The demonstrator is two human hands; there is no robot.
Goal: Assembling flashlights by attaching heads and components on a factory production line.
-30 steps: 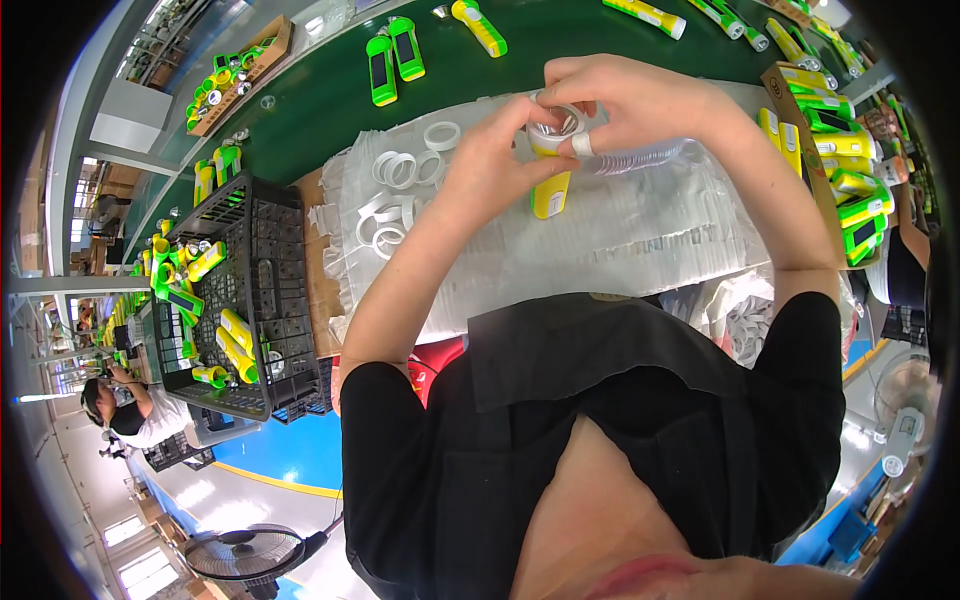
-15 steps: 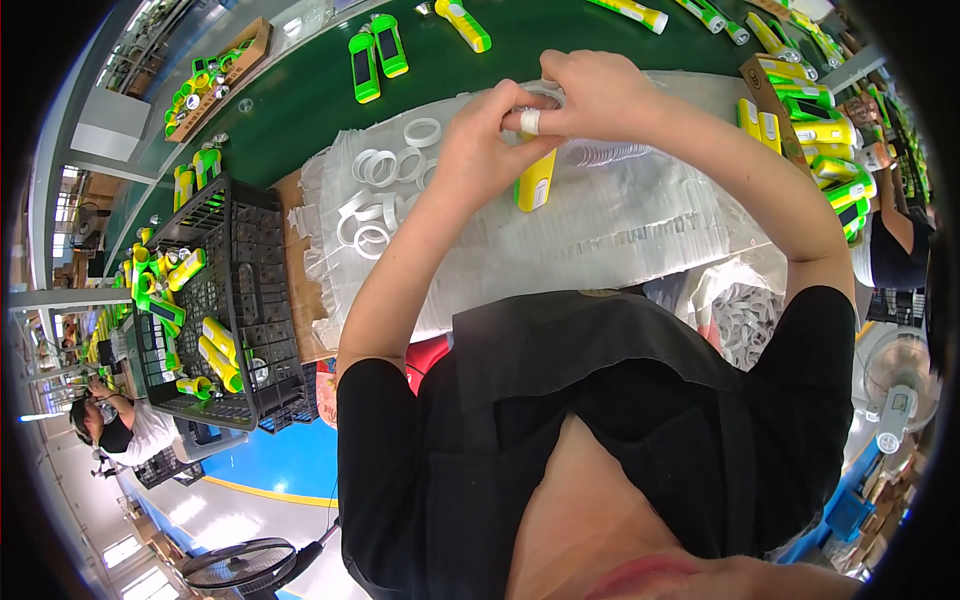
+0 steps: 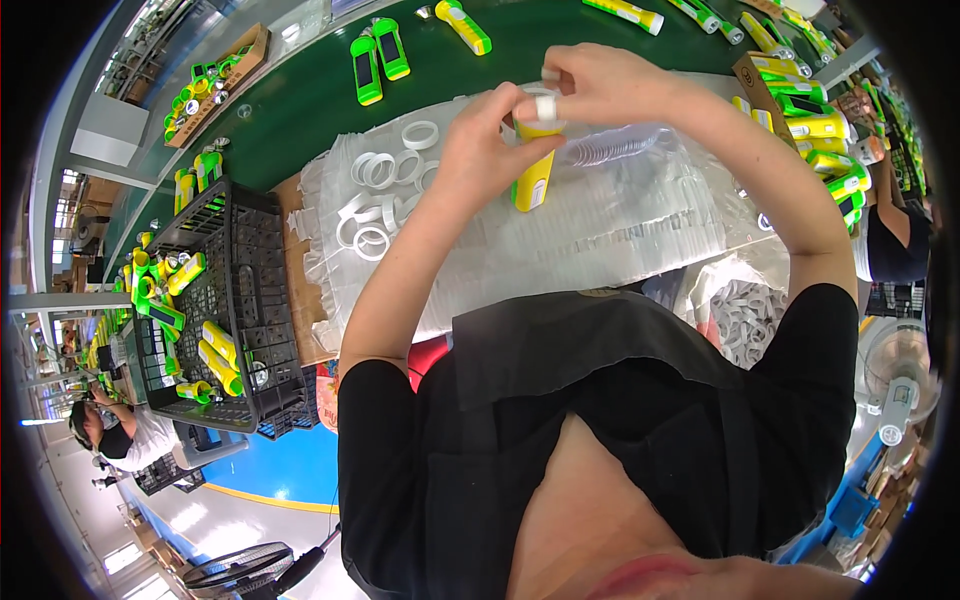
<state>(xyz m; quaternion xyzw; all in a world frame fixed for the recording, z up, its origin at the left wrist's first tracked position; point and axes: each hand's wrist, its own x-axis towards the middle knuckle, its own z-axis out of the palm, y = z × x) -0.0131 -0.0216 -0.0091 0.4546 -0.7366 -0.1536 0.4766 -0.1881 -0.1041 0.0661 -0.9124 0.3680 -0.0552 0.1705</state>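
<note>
A yellow flashlight (image 3: 532, 186) stands tilted over the work surface, its head end up between my hands. My left hand (image 3: 488, 142) is closed around its upper part. My right hand (image 3: 590, 88), with a white wrap on one finger, curls its fingers over the head's rim; a pale round edge shows between them, partly hidden. Beneath lies a plastic-covered surface (image 3: 630, 210) with many thin clear pieces in rows. Loose white rings (image 3: 378, 171) lie left of my left hand. A curved row of clear discs (image 3: 615, 147) rests just below my right wrist.
At left stands a black crate (image 3: 270, 300) with flashlights. Green and yellow lights (image 3: 392, 50) lie on the green bench (image 3: 310, 95) beyond. A full cardboard box (image 3: 757, 85) stands at right, above a bag of white rings (image 3: 745, 320). Other people are at both sides.
My right hand has shifted slightly over the flashlight's head, and more of the yellow head shows between my hands. My left hand keeps its hold in nearly the same place.
</note>
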